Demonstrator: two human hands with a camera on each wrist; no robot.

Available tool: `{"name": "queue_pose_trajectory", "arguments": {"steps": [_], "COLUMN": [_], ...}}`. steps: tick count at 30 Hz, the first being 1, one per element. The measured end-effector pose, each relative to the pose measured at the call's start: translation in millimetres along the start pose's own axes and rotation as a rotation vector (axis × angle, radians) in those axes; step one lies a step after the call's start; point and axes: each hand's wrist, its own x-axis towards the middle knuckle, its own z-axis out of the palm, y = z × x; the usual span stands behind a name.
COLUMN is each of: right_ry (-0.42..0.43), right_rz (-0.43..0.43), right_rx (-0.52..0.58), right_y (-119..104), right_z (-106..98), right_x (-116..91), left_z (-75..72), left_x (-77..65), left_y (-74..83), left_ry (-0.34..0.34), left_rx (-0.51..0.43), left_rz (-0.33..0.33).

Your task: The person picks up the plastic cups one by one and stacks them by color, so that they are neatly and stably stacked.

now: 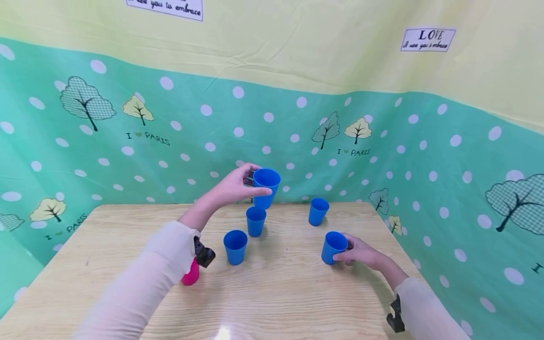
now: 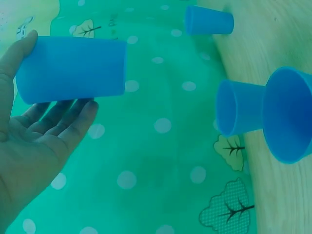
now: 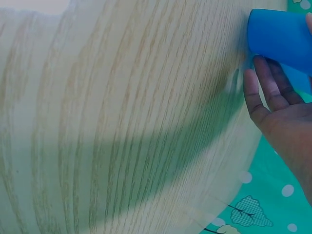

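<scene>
In the head view my left hand (image 1: pixel 238 185) grips a blue cup (image 1: pixel 264 196) by its side, mouth up, raised above the back of the table. The left wrist view shows the thumb on one side of this cup (image 2: pixel 73 68) and the fingers along the other. Below it, two more blue cups (image 1: pixel 256 222) (image 1: pixel 235 248) stand upright on the wood. On the right, my right hand (image 1: pixel 359 250) holds another blue cup (image 1: pixel 333 248) between thumb and fingers, close to the tabletop. Behind that one stands a further blue cup (image 1: pixel 318 212).
A pink cup (image 1: pixel 191 274) stands on the wooden table (image 1: pixel 276 293), partly hidden by my left sleeve (image 1: pixel 144 274). Green dotted cloth (image 1: pixel 191 165) hangs along the table's back and right edges. Each wrist carries a black camera mount (image 1: pixel 204 253).
</scene>
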Motion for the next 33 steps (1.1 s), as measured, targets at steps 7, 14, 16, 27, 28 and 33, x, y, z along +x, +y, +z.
{"name": "queue_pose_trajectory", "arguments": {"steps": [7, 14, 16, 27, 28, 33], "right_ry": [-0.004, 0.000, -0.001, 0.010, 0.010, 0.005], "right_rz": [-0.006, -0.001, 0.000, 0.015, 0.019, 0.023], "right_rx": [0.002, 0.008, 0.013, 0.015, 0.014, 0.014], "right_y": [-0.8, 1.8, 2.3, 1.7, 1.4, 1.0], "right_z": [0.1, -0.6, -0.8, -0.8, -0.6, -0.4], "right_x": [0.2, 2.0, 1.8, 1.0, 1.2, 1.0], "left_z": [13.9, 32.0, 37.8, 74.5, 78.0, 96.7], "left_x": [8.9, 18.6, 21.2, 34.0, 35.2, 40.8], "left_y": [-3.6, 1.1, 1.7, 4.5, 4.7, 6.7], "left_ry": [-0.020, -0.038, -0.045, -0.066, -0.069, -0.097], "left_rx": [-0.004, -0.024, -0.036, -0.078, -0.081, -0.115], "left_rz": [-0.018, -0.022, -0.024, -0.015, -0.012, 0.009]}}
